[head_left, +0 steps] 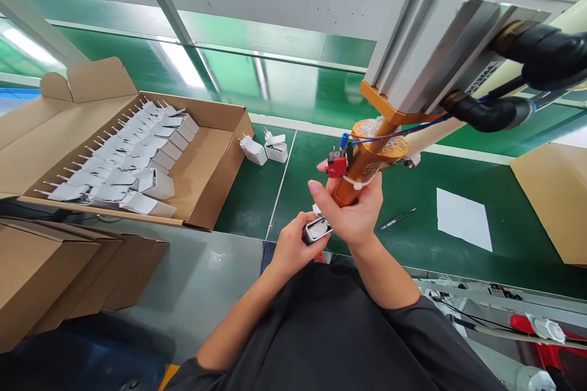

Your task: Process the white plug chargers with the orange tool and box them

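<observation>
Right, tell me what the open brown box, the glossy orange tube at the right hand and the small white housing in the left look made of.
Brown box: cardboard, matte, with creased, folded flaps.
Orange tube: probably metal, painted or anodised, given its glossy highlights; coated plastic isn't ruled out.
White housing: likely moulded plastic, smooth, with a thin, rounded rim.

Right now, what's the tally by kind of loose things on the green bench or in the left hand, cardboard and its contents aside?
Small white plastic casings: 3 (two on the bench, one in the left hand)
Slim black pointed tool: 1
White paper sheet: 1
Total: 5
</observation>
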Demonstrator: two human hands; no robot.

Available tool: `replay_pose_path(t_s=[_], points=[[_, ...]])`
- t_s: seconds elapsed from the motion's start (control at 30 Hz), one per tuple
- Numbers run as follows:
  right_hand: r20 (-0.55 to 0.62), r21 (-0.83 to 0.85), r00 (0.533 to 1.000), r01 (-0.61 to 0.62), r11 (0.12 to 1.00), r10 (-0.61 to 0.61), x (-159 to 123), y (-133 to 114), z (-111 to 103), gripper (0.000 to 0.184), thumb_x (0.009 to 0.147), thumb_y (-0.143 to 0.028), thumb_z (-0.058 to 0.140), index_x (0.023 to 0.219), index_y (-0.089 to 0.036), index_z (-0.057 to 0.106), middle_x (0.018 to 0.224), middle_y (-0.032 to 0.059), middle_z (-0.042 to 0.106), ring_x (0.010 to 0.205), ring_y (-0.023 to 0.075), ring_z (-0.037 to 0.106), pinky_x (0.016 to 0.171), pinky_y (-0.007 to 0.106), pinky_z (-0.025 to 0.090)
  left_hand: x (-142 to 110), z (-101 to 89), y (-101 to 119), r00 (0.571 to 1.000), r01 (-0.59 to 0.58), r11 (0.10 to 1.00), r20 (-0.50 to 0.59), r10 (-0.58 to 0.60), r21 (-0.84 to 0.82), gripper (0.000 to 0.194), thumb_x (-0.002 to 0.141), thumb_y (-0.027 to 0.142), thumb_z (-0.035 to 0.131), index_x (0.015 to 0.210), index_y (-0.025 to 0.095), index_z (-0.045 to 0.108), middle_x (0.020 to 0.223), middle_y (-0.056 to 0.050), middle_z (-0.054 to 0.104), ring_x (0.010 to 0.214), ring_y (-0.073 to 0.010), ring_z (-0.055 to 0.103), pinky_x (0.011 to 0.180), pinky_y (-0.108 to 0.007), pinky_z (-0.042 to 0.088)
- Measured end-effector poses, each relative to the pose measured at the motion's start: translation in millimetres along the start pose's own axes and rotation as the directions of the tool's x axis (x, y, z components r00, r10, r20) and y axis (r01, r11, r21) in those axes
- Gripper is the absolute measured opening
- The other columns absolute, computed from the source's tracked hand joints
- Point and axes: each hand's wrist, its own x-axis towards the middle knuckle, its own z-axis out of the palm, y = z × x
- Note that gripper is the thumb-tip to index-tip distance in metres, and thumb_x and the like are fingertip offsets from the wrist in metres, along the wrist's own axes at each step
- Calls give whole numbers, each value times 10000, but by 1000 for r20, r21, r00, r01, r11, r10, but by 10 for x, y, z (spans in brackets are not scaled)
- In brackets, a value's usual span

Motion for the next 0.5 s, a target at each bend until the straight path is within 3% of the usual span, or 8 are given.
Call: replay_pose_path(t_s=[0.17, 0.33, 0.5], points=[[1, -11, 1000, 9, 1000, -9, -5, -48, 79, 313, 809, -374, 752, 950, -258, 498, 585, -94, 496, 451, 115, 485, 621, 363, 571, 22, 162, -2, 999, -6, 994, -40, 1, -109, 244, 745, 322, 666, 940, 188, 606, 908, -48, 731, 811, -209, 696, 685, -289, 559], [-16, -21, 1000, 21, 1000, -22, -13, -86, 77, 218, 819, -308, 698, 881, -248, 497, 612, -72, 508, 479, 105, 478, 567, 319, 531, 39, 272, 36, 994, 10, 991, -109, -25, -132, 302, 696, 313, 737, 944, 191, 615, 1051, -87, 738, 969, -263, 701, 789, -348, 587], [-14, -33, 1000, 4, 999, -4, -6, -97, 47, 211, 843, -345, 662, 905, -249, 485, 655, -52, 542, 466, 99, 460, 494, 292, 481, 19, 316, 46, 987, 39, 992, -151, -57, -123, 335, 652, 299, 789, 923, 195, 621, 1099, -92, 734, 973, -270, 702, 769, -348, 598]])
